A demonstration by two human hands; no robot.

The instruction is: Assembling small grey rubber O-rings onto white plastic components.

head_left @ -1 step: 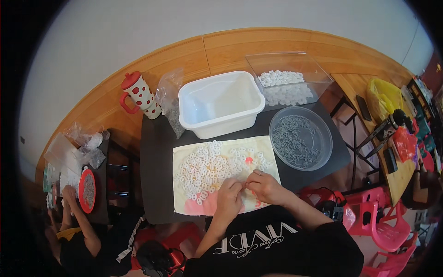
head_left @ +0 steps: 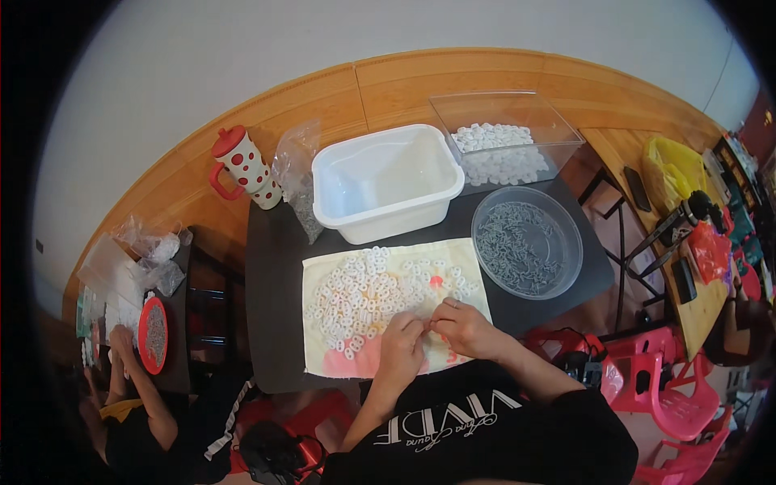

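At four o'clock from the white holed pieces [head_left: 360, 295], our left hand [head_left: 400, 346] and right hand [head_left: 466, 329] meet, each grip pressed together, contents unclear.

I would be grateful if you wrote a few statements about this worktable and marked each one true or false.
1. The left hand and right hand come together over the pale cloth. True.
2. The round clear dish holds white pieces. False: it holds small dark grey pieces.
3. The clear rectangular box has a heap of white pieces in it. True.
4. The spotted tumbler stands to the right of the white tub. False: it stands to the left of the tub.
5. Loose white ring-shaped pieces lie spread on the cloth, most of them on its left part. True.
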